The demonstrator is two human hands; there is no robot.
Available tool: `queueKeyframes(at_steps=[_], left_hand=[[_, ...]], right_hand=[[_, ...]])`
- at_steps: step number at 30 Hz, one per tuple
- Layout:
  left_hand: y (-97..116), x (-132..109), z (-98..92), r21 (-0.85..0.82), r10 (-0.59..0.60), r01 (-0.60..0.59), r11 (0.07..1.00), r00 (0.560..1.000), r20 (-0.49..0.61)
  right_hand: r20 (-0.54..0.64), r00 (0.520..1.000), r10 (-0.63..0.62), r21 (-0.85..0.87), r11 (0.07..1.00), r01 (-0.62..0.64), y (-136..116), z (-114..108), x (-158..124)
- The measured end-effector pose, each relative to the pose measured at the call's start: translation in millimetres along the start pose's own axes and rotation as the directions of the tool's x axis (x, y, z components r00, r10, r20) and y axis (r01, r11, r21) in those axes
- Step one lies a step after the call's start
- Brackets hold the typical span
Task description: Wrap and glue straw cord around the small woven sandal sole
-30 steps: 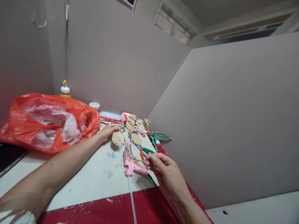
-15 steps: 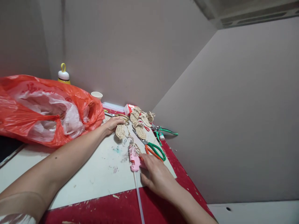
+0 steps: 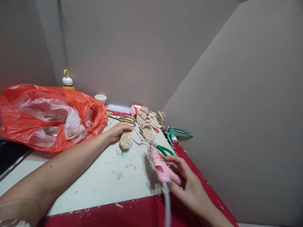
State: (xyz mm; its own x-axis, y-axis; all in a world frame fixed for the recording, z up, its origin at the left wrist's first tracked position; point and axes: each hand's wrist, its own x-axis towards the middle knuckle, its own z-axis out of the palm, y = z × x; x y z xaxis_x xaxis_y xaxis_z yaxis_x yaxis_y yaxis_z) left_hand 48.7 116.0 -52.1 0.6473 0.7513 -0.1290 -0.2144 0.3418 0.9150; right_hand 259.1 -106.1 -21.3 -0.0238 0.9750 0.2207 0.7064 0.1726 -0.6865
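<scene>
A pink glue gun (image 3: pixel 161 168), tan woven straw sandals (image 3: pixel 126 138), green-handled scissors (image 3: pixel 165 150), an orange-red plastic bag (image 3: pixel 47 116), and a white, paint-flecked bench (image 3: pixel 99 179) with a red edge.

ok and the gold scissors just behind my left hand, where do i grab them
Take the gold scissors by their handle loops, the end toward the right; the blades point left at the orange bag. They lie flat, so come down from above, just past the left hand holding the woven sole. The right hand is full with the glue gun.
</scene>
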Motion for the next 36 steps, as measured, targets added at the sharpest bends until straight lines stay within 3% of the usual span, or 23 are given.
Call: queueKeyframes(at_steps=[2,4,6,9,10,15,20,24,29,36], left_hand=[[-0.4,-0.1,2.3,0.001,-0.011,0.011,1.0,1.0,-0.005],[-0.8,0.0,3.5,-0.006,-0.018,0.018,1.0,1.0,-0.014],[-1.0,-0.2,3.9,-0.022,-0.02,0.02,1.0,0.999,-0.031],[-0.4,-0.9,4.8,-0.058,-0.013,0.009,0.998,0.997,-0.07],[-0.1,-1.3,5.4,-0.07,-0.008,0.002,0.998,0.996,-0.086],[0.7,-3.7,10.9,-0.091,0.022,-0.037,0.995,0.987,-0.158],[-1.4,-4.0,14.3,-0.08,0.021,-0.036,0.996,0.982,-0.187],[-0.8,-1.9,16.4,-0.077,0.013,-0.029,0.997,0.979,-0.206],[-0.5,0.0,20.8,-0.069,0.038,-0.056,0.996,0.969,-0.243],[-5.5,-4.3,30.0,-0.046,0.053,-0.065,0.997,0.974,-0.219]], right_hand=[[-0.101,0.987,0.122,0.414,0.908,-0.07,-3.0,-10.1,-1.1],[-0.129,0.964,0.231,0.729,0.681,-0.065,-6.2,-13.4,0.5],[-0.063,0.95,0.306,0.834,0.539,-0.118,-7.7,-10.8,6.1],[0.082,0.911,0.404,0.839,0.465,-0.281,-9.0,-5.4,23.8],[0.084,0.908,0.41,0.841,0.46,-0.285,-10.3,-5.5,31.9],[-0.106,0.942,0.32,0.877,0.477,-0.063,-20.7,-13.1,72.9],[0.085,0.94,0.329,0.837,0.488,-0.247,-2.6,14.0,79.5],[0.166,0.925,0.341,0.696,0.624,-0.355,18.0,34.9,67.6],[0.192,0.9,0.39,0.559,0.711,-0.427,17.8,29.2,64.4],[0.2,0.876,0.44,0.483,0.734,-0.479,10.1,25.5,68.3]])
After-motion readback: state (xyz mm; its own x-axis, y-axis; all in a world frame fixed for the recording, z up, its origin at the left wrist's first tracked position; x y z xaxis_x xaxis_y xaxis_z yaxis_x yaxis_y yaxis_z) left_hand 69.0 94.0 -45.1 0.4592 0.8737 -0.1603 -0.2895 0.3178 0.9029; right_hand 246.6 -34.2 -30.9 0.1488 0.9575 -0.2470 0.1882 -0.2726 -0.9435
